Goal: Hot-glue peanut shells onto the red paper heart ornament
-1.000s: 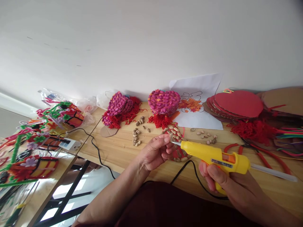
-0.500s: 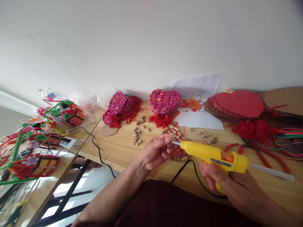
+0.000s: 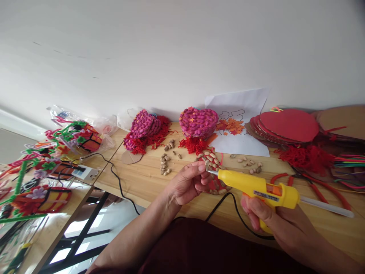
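My right hand [image 3: 281,222] is wrapped round the handle of a yellow hot glue gun [image 3: 241,182], and a pale glue stick [image 3: 327,206] sticks out of its back. The nozzle points left, right at the fingertips of my left hand [image 3: 188,182]. Between that thumb and forefinger is pinched a small peanut [image 3: 207,164], with the metal tip against or very close to it. Behind and below the fingers lies a red piece edged with peanuts [image 3: 212,156], partly hidden by my left hand and the gun.
Loose peanuts [image 3: 164,163] lie to the left, others [image 3: 249,163] to the right. Two purple peanut-covered shapes [image 3: 198,121] with red yarn stand at the back. Red heart-shaped cardboard pieces [image 3: 289,125] are stacked right, near red-handled pliers [image 3: 319,190]. A black cord [image 3: 236,207] loops below the gun.
Almost nothing differs. Both hands, the peanut and the glue gun keep nearly the same places.
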Tool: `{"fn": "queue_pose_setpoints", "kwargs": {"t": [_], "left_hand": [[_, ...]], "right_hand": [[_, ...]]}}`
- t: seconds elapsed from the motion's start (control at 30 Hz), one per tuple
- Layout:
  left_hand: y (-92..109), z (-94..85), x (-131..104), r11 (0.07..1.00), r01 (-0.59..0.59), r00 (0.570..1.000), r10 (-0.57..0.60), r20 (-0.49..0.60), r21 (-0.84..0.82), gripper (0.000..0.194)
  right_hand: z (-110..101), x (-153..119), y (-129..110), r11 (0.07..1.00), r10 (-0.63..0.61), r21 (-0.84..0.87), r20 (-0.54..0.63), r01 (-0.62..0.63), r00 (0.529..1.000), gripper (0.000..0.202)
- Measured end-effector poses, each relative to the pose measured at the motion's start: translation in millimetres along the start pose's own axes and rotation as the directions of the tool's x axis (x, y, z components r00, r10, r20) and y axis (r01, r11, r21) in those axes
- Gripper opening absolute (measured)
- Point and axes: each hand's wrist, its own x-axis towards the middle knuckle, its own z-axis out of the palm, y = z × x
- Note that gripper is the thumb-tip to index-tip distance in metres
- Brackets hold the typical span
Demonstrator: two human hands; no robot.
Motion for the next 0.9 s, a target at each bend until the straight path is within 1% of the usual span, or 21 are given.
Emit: {"fn": "queue_pose_setpoints", "kwargs": {"t": [0.33,0.5,0.57,0.67,0.77,0.83,0.9], "left_hand": [[0,1.1,1,1.000,-0.008,1.000,0.008,-0.006,-0.005,0.031],[0,1.1,1,1.000,-0.028,0.998,0.028,-0.062,0.004,0.029],[0,0.3,1,0.999,-0.034,0.997,0.036,-0.066,0.030,0.029],[2,-2.6,0,0.993,-0.060,0.995,0.067,-0.071,0.100,0.029],[8,-7.3,-2,0.976,-0.093,0.988,0.115,-0.103,0.197,0.027],[16,-9.3,-4,0.947,-0.097,0.979,0.146,-0.141,0.307,0.026],[28,-8.7,-7,0.881,-0.082,0.971,0.176,-0.163,0.465,0.026]], "right_hand": [[0,-1,0,1.000,-0.011,0.007,-0.006,0.011,1.000,0.042],[1,1,-1,1.000,-0.003,-0.008,0.005,0.003,1.000,0.042],[0,1,-1,1.000,0.010,-0.016,0.004,-0.010,1.000,0.043],[-1,1,-1,0.999,0.014,-0.040,0.007,-0.014,1.000,0.043],[-2,1,0,0.999,0.005,-0.052,0.024,-0.003,1.000,0.043],[-3,1,1,0.999,0.001,-0.054,0.019,0.000,1.000,0.043],[-2,1,1,0.998,-0.003,-0.056,0.011,0.003,1.000,0.043]]}}
